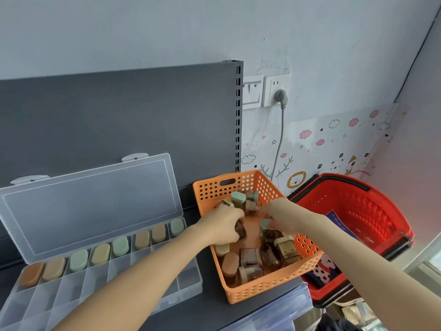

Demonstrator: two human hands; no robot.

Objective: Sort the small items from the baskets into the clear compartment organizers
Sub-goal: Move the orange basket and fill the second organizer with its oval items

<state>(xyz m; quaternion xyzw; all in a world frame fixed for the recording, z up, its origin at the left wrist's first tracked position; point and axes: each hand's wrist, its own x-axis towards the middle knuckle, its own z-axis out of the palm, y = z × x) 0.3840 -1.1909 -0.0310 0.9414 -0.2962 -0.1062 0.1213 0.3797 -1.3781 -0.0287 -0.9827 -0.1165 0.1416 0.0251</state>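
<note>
An orange perforated basket [241, 295] on the dark shelf holds several small jars with tan, brown and pale green caps [230, 261]. Both my hands are inside it. My left hand [223, 225] curls around a dark jar [240, 231] near the basket's middle. My right hand [278, 215] pinches a green-capped jar [264, 224] just to the right. A clear compartment organizer [188, 280] lies open to the left, its lid [95, 201] leaning back. Its back row holds several capped jars [120, 246]; the front compartments look bare.
A red shopping basket [372, 211] with black handles sits right of the orange one, off the shelf edge. Behind stands a grey shelf back panel [143, 111] and a wall socket with a plugged cable [281, 96]. A clear plastic strip [274, 314] runs along the shelf's front edge.
</note>
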